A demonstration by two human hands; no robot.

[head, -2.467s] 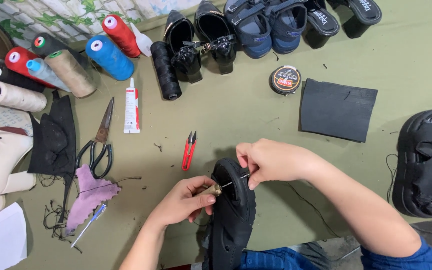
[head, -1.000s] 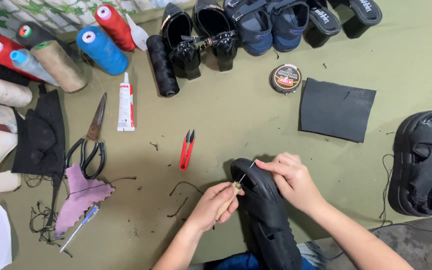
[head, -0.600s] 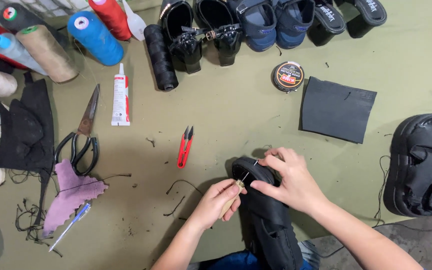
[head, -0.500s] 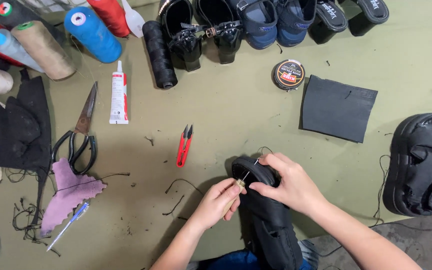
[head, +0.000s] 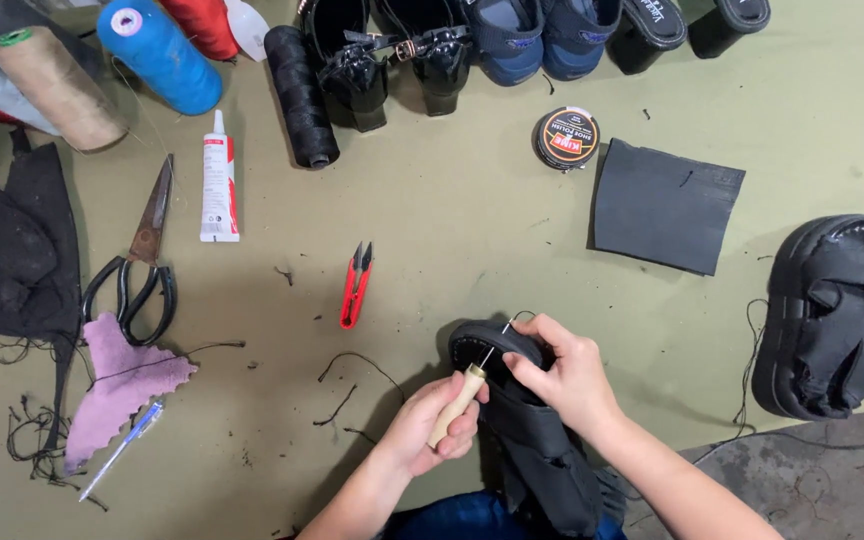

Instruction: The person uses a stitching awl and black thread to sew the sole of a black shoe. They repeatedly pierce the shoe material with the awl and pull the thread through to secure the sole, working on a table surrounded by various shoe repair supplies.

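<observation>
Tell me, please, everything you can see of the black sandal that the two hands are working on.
The black sandal is dark all over, with a thick sole and wide straps that look like fabric or soft leather. It rests near the bottom edge of the green table, toe end pointing away from the person. The right hand grips the toe, while the left hand holds a wooden-handled awl whose metal tip meets the sole's edge. A thin dark thread loops by the toe.
</observation>
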